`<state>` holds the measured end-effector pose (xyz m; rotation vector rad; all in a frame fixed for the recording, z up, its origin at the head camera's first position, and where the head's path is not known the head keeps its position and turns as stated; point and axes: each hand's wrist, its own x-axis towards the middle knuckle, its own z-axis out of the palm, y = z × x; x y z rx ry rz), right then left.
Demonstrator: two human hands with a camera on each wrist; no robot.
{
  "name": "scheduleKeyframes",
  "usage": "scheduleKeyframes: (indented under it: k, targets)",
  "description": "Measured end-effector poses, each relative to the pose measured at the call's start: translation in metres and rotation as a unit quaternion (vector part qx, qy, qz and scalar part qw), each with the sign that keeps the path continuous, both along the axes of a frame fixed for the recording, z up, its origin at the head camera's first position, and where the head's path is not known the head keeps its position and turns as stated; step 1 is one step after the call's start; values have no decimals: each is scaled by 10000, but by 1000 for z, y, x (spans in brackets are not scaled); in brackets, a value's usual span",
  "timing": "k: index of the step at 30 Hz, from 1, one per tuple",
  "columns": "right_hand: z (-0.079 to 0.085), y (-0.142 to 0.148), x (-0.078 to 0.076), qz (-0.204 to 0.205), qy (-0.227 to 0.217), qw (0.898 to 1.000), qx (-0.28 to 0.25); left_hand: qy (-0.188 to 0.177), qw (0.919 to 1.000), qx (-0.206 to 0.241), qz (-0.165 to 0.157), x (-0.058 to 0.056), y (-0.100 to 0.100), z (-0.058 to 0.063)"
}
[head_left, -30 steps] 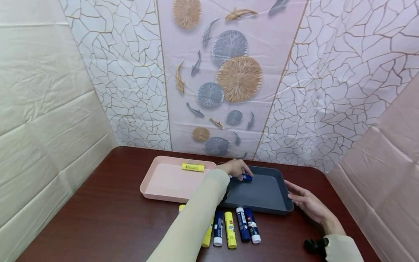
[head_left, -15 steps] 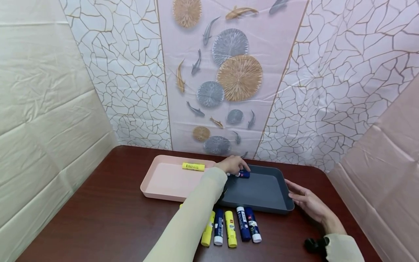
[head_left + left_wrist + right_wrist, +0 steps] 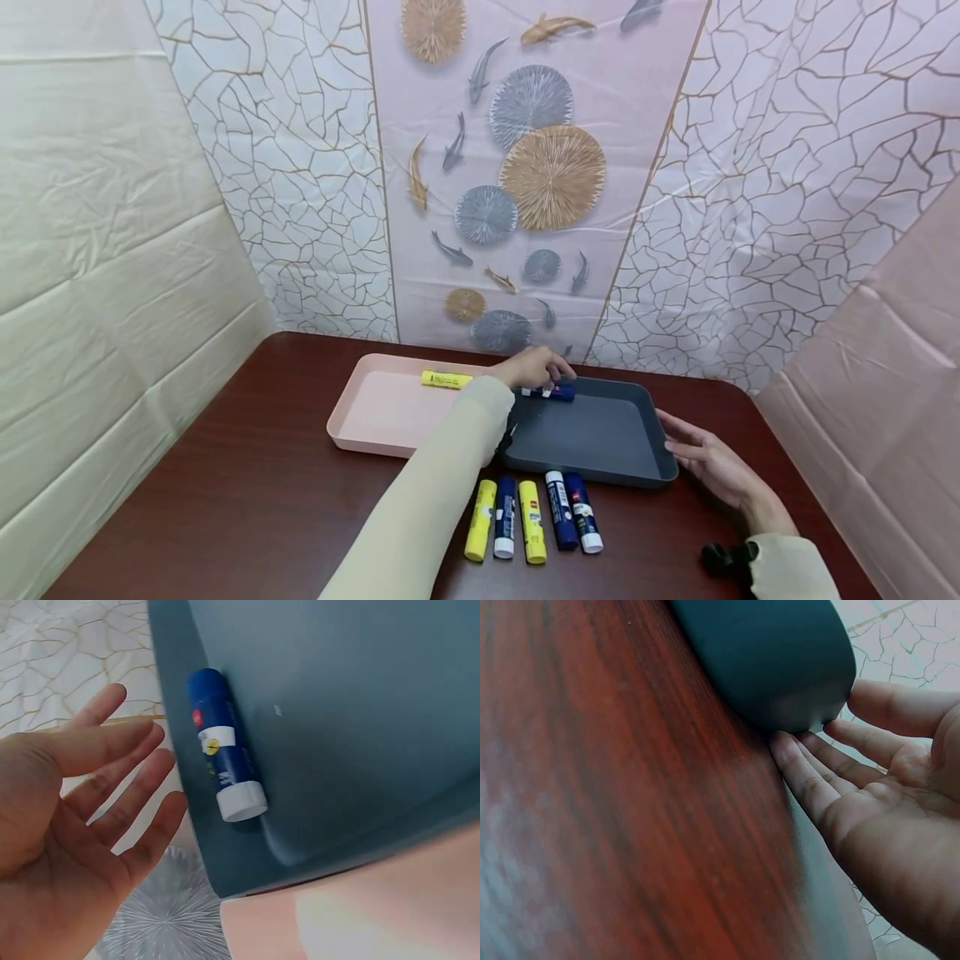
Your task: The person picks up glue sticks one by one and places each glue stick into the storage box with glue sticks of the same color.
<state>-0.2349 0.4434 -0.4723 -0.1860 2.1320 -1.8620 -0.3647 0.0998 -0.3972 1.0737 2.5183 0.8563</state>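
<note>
A blue glue stick with a white end [image 3: 225, 746] lies in the dark grey tray [image 3: 600, 433], along its back wall near the left corner. Just behind it, my left hand [image 3: 531, 367] hovers over the tray's rim. In the left wrist view its fingers [image 3: 146, 787] are spread and relaxed, apart from the glue stick and holding nothing. My right hand [image 3: 708, 462] is at the tray's right end. The right wrist view shows its extended fingertips [image 3: 786, 748] touching the outside of the tray's wall.
A pink tray [image 3: 386, 408] stands against the grey one on the left, with a yellow glue stick [image 3: 444, 380] in it. In front of the trays several glue sticks lie in a row, yellow ones [image 3: 532, 521] and blue ones [image 3: 561, 510]. A patterned cloth [image 3: 555, 292] hangs behind the table.
My left hand has shifted the blue glue stick slightly left and back against the tray's wall, then let go and moved up a little from it. The right hand stays at the tray.
</note>
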Motion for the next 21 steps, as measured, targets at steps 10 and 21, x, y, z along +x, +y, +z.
scheduleKeyframes:
  k: [10,21]
  targets:
    - [3,1,0,-6,-48,10000,-25,-533,9944,900,-122,2,-20,30]
    - [3,-1,1,-17,-139,9999,-5,-793,9849,1536,47,5,-83,34]
